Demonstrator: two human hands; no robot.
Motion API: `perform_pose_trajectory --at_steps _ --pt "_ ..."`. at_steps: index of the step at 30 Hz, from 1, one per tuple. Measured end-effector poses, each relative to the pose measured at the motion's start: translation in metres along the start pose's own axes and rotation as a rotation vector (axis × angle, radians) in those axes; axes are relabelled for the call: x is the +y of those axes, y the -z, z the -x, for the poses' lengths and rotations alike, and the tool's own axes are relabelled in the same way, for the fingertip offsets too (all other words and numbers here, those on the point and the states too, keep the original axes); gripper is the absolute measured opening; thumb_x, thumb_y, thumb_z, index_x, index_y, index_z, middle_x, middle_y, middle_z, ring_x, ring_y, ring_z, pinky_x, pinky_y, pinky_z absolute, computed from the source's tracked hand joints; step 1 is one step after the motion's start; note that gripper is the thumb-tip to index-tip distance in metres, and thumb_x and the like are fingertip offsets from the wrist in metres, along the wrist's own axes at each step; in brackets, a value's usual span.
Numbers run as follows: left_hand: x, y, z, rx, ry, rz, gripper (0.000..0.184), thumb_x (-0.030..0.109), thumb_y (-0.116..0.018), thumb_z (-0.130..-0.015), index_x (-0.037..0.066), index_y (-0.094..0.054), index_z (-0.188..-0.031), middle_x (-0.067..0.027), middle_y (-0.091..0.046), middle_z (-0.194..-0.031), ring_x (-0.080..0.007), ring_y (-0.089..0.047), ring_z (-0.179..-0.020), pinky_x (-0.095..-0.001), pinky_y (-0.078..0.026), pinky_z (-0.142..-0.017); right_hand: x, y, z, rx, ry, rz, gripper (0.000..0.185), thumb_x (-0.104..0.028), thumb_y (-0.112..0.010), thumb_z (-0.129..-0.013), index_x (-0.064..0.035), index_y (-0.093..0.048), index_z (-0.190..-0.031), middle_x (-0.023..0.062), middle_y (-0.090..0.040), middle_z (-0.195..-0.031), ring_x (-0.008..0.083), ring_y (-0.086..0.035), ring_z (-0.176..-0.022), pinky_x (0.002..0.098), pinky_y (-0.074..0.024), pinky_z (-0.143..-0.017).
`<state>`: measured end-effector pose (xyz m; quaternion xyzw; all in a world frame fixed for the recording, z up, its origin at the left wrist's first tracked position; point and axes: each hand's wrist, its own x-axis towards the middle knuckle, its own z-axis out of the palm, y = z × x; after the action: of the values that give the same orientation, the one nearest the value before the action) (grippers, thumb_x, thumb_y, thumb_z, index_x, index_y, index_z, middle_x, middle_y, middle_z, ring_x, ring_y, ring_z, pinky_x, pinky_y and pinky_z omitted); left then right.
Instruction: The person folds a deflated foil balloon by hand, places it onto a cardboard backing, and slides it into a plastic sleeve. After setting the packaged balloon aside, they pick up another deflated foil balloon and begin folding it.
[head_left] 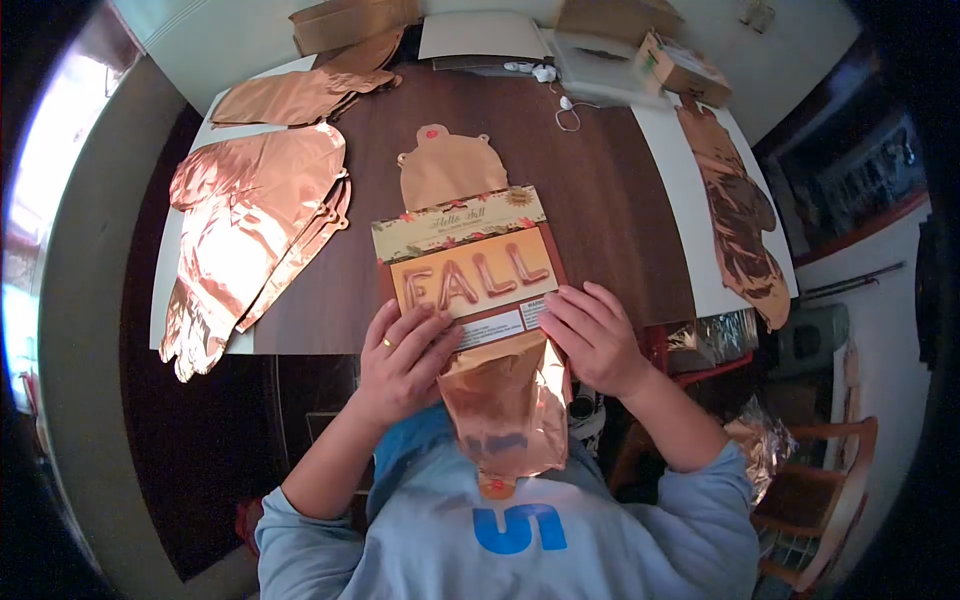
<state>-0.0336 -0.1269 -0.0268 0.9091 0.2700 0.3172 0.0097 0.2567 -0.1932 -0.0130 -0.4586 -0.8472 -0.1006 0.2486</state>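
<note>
A printed card with the word FALL and a "Hello Fall" header lies tilted across a copper foil balloon. The balloon's flat, uninflated ends show above the card and below it, the lower one hanging past the table edge towards my shirt. My left hand, with a ring on one finger, grips the card's lower left corner and the foil there. At the lower right corner, my right hand holds the card with its fingers over the front. Both thumbs are mostly hidden.
Flat copper foil balloons lie stacked at the left and far left; another foil balloon lies on the right. Cardboard boxes, a white sheet and a white cable are at the back. A wooden chair stands right.
</note>
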Motion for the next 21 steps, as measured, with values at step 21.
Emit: perform_pose_trajectory --at_steps 21 --pt "0.004 0.006 -0.010 0.195 0.142 0.045 0.055 0.018 -0.078 -0.073 0.009 -0.061 -0.124 -0.0236 -0.042 -0.144 -0.0404 -0.047 -0.129 -0.0488 -0.037 -0.109 -0.010 0.001 -0.039 0.050 -0.331 -0.109 0.047 -0.013 -0.074 -0.080 -0.0064 -0.059 -0.124 0.0117 -0.058 -0.118 0.0306 -0.057 -0.101 0.0427 -0.0460 -0.084"
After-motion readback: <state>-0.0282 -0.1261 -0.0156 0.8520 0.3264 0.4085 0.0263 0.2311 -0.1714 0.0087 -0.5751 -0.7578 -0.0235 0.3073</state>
